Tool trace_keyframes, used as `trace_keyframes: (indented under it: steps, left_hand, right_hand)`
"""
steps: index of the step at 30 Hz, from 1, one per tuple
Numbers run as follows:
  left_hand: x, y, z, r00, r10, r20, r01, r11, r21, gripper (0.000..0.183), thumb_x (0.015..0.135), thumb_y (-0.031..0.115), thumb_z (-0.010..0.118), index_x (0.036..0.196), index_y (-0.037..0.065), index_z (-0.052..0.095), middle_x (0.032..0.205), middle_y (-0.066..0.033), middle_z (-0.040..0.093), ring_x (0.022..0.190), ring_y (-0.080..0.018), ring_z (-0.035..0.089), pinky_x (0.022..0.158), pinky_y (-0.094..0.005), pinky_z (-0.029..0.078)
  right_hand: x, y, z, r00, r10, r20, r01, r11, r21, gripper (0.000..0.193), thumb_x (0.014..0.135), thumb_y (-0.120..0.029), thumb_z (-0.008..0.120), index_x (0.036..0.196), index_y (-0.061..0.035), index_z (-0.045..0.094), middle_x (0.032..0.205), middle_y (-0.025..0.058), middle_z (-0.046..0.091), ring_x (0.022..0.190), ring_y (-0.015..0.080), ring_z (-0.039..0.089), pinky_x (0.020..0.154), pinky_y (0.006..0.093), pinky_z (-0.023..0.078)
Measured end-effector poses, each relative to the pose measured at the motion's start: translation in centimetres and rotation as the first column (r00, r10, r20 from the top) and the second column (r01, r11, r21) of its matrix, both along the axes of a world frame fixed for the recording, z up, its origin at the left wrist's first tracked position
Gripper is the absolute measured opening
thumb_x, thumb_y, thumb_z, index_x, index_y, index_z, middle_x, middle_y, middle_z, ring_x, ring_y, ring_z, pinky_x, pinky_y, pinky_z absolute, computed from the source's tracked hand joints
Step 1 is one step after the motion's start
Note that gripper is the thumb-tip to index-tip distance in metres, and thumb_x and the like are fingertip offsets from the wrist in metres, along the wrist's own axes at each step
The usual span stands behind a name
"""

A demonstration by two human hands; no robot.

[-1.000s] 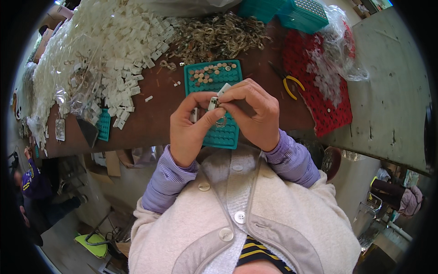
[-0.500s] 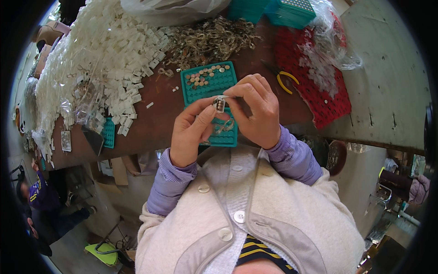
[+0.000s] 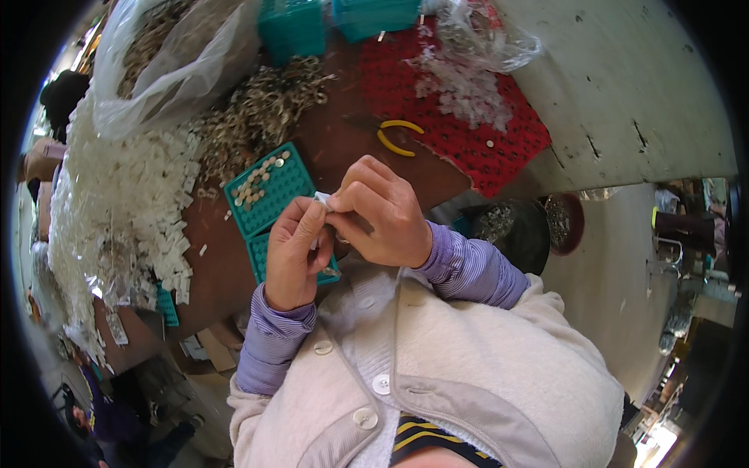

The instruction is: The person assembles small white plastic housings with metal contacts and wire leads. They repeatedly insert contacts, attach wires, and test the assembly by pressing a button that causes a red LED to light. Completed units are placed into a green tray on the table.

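Note:
A small white plastic case [image 3: 322, 200] is pinched between the fingertips of both hands, above the table. My left hand [image 3: 290, 253] is closed, its thumb and index finger on the case's near left side. My right hand [image 3: 382, 214] is closed on it from the right, its bent fingers covering part of it. What lies inside the case is hidden now. Just beyond and left of my hands is a teal dimpled tray [image 3: 301, 181] with several small round metal discs [image 3: 251, 192]. A second teal tray [image 3: 259, 257] sits nearer, partly under my left hand.
Yellow-handled pliers [image 3: 402, 123] lie beside a red patterned cloth [image 3: 519, 129] bearing clear plastic bits [image 3: 468, 97]. A large heap of white cases [image 3: 117, 203] covers the left side. Behind are metal strips [image 3: 261, 113], a plastic bag [image 3: 183, 78] and teal trays [image 3: 367, 17].
The view has turned, so the table's contents appear shifted left and tilted. Both hands still hold the white case, now turned so its metal-lined inside no longer shows.

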State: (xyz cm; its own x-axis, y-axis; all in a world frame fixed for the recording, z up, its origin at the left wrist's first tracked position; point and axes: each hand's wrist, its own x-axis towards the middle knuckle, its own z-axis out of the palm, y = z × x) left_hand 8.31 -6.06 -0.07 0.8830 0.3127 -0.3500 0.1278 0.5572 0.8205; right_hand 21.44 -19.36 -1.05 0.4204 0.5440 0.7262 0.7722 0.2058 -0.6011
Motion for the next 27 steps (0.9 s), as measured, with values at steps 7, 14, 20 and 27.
trace_keyframes:
  steps: [7, 14, 20, 27]
  left_hand:
    - [3.0, 1.5, -0.2, 0.998, 0.036, 0.044, -0.031, 0.995, -0.1, 0.011, 0.112, 0.017, 0.063, 0.118, 0.009, 0.067, 0.116, -0.0112, 0.078, 0.052, 0.0001, 0.037, 0.044, -0.0175, 0.026]
    - [3.3, 2.0, 0.0, 0.994, 0.02, 0.109, -0.019, 1.0, -0.009, 0.027, 0.109, 0.012, 0.065, 0.134, 0.004, 0.068, 0.114, -0.0083, 0.078, 0.053, 0.002, 0.037, 0.045, -0.0175, 0.025]
    - [3.1, 1.5, 2.1, 0.998, -0.054, -0.021, 0.057, 0.975, 0.212, 0.028, 0.106, 0.012, 0.071, 0.134, 0.005, 0.07, 0.093, 0.0071, 0.064, 0.06, 0.0027, 0.043, 0.05, -0.0171, 0.029]
    - [2.8, -0.1, 2.4, 0.98, -0.131, 0.148, 0.07, 0.929, 0.363, 0.028, 0.1, 0.005, 0.078, 0.127, 0.004, 0.069, 0.101, 0.0054, 0.069, 0.079, 0.0024, 0.051, 0.067, -0.0162, 0.04]
  right_hand:
    - [6.4, -4.2, -0.4, 0.932, -0.312, 0.185, 0.341, 0.928, -0.153, 0.022, 0.079, -0.007, 0.086, 0.101, -0.0114, 0.081, 0.099, 0.0086, 0.076, 0.092, 0.0298, 0.069, 0.084, 0.0448, 0.052]
    - [15.4, -6.4, -3.1, 0.765, -0.514, 0.389, 0.643, 0.654, -0.399, 0.008, 0.08, -0.012, 0.083, 0.086, -0.0092, 0.079, 0.095, 0.0056, 0.063, 0.099, 0.0307, 0.061, 0.089, 0.047, 0.048]
    - [12.9, -4.2, 0.0, 0.898, -0.324, -0.3, 0.23, 0.923, -0.309, 0.01, 0.088, 0.001, 0.081, 0.095, -0.006, 0.078, 0.095, 0.0037, 0.07, 0.094, 0.0167, 0.07, 0.084, 0.0335, 0.055]
    - [4.9, -2.3, 1.3, 0.615, 0.249, -0.748, -0.295, 0.953, 0.074, 0.022, 0.092, 0.006, 0.082, 0.111, 0.0007, 0.072, 0.1, 0.0058, 0.073, 0.091, 0.0106, 0.069, 0.085, 0.0262, 0.057]
